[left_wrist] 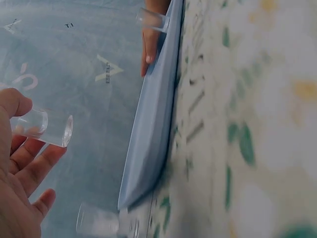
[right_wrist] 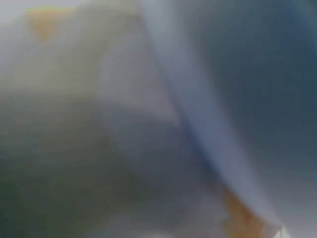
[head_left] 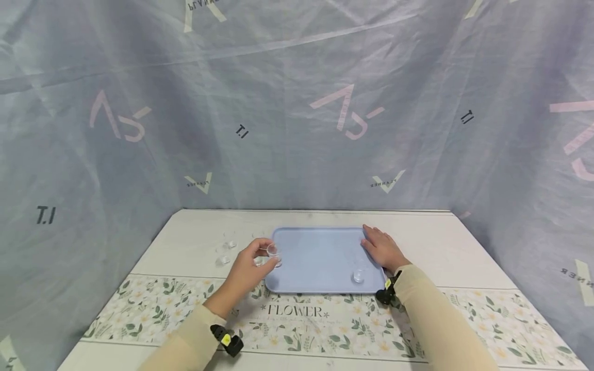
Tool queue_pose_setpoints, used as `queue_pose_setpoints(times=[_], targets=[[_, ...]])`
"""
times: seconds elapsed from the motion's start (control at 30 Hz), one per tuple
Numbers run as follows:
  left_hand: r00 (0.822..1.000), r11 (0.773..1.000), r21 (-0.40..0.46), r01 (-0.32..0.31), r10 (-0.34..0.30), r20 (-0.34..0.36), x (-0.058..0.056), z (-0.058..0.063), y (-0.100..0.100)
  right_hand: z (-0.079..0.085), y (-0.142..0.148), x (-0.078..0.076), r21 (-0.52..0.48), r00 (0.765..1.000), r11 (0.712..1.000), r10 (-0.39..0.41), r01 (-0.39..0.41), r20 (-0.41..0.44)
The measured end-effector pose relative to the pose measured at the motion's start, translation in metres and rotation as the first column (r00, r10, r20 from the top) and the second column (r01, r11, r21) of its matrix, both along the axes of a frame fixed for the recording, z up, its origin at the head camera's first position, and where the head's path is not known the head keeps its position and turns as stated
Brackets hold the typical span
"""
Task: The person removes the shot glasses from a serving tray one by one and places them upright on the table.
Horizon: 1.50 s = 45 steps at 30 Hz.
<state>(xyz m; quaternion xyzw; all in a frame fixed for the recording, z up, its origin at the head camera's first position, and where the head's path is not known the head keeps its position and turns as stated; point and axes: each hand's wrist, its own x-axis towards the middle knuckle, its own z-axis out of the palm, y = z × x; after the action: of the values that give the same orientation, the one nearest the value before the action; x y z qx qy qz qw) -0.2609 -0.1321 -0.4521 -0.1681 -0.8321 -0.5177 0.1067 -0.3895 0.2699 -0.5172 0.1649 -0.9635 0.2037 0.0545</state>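
Note:
My left hand holds a small clear cup between thumb and fingers, above the left edge of a light blue tray. In the left wrist view this cup lies tilted sideways in the grip. At the tray's right side, my right hand rests on the rim with its fingers extended. A second clear cup stands on the tray near its front right. The right wrist view is blurred and shows mostly the tray's edge.
Several more clear cups stand left of the tray, among them a rear one and a nearer one. A flower-printed band crosses the white table covering. Grey-blue printed curtains enclose the back and sides.

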Motion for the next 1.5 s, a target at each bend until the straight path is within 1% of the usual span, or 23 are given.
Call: queue_pose_setpoints(times=[0.2, 0.27, 0.37, 0.47, 0.5, 0.6, 0.7, 0.93, 1.1, 1.17, 1.27, 1.37, 1.43, 1.5], targets=[[0.998, 0.996, -0.058, -0.062, 0.063, 0.005, 0.009, -0.005, -0.025, 0.004, -0.001, 0.002, -0.004, 1.000, 1.000, 0.004, -0.004, 0.004], [0.997, 0.994, -0.077, -0.079, 0.079, -0.002, 0.010, -0.007, -0.031, 0.005, -0.001, 0.002, -0.003, 1.000, 1.000, 0.003, -0.003, 0.002], [0.994, 0.989, -0.103, -0.105, 0.106, 0.005, 0.010, -0.010, -0.037, 0.006, -0.001, 0.003, -0.004, 1.000, 1.000, -0.001, 0.001, 0.003], [0.991, 0.985, -0.122, -0.122, 0.128, 0.040, 0.010, -0.014, -0.042, 0.005, -0.003, 0.003, 0.008, 1.000, 1.000, -0.001, 0.001, 0.000], [0.989, 0.985, -0.121, -0.126, 0.134, 0.064, 0.010, -0.015, -0.043, 0.005, -0.003, 0.003, 0.007, 1.000, 1.000, -0.001, 0.001, 0.002], [0.982, 0.985, -0.122, -0.126, 0.141, 0.127, 0.008, -0.020, -0.046, 0.005, -0.004, 0.005, -0.002, 1.000, 1.000, 0.005, -0.005, -0.004], [0.978, 0.986, -0.121, -0.114, 0.133, 0.163, 0.006, -0.024, -0.049, 0.005, -0.004, 0.005, -0.011, 1.000, 1.000, 0.008, -0.008, -0.005], [0.975, 0.989, -0.131, -0.073, 0.099, 0.197, 0.001, -0.032, -0.051, 0.004, -0.001, 0.003, 0.001, 1.000, 1.000, -0.005, 0.005, 0.006], [0.972, 0.991, -0.123, -0.052, 0.078, 0.222, 0.000, -0.034, -0.050, 0.002, 0.000, 0.001, -0.013, 1.000, 1.000, -0.002, 0.002, 0.004], [0.970, 0.991, -0.130, -0.042, 0.072, 0.231, 0.000, -0.034, -0.050, 0.001, 0.000, 0.000, -0.010, 1.000, 1.000, -0.003, 0.003, 0.002], [0.972, 0.986, -0.163, -0.019, 0.057, 0.230, 0.000, -0.028, -0.052, 0.000, 0.000, 0.000, -0.002, 1.000, 1.000, -0.003, 0.003, 0.002], [0.978, 0.978, -0.207, -0.016, 0.058, 0.200, 0.001, -0.015, -0.055, 0.000, 0.000, 0.000, 0.000, 1.000, 1.000, 0.000, 0.000, 0.005], [0.985, 0.973, -0.228, -0.031, 0.069, 0.158, 0.001, -0.004, -0.055, 0.000, 0.000, 0.000, 0.000, 1.000, 1.000, -0.003, 0.003, 0.008], [0.991, 0.972, -0.231, -0.050, 0.077, 0.106, -0.001, 0.007, -0.054, 0.000, 0.000, -0.001, 0.002, 1.000, 1.000, -0.006, 0.006, 0.009]])
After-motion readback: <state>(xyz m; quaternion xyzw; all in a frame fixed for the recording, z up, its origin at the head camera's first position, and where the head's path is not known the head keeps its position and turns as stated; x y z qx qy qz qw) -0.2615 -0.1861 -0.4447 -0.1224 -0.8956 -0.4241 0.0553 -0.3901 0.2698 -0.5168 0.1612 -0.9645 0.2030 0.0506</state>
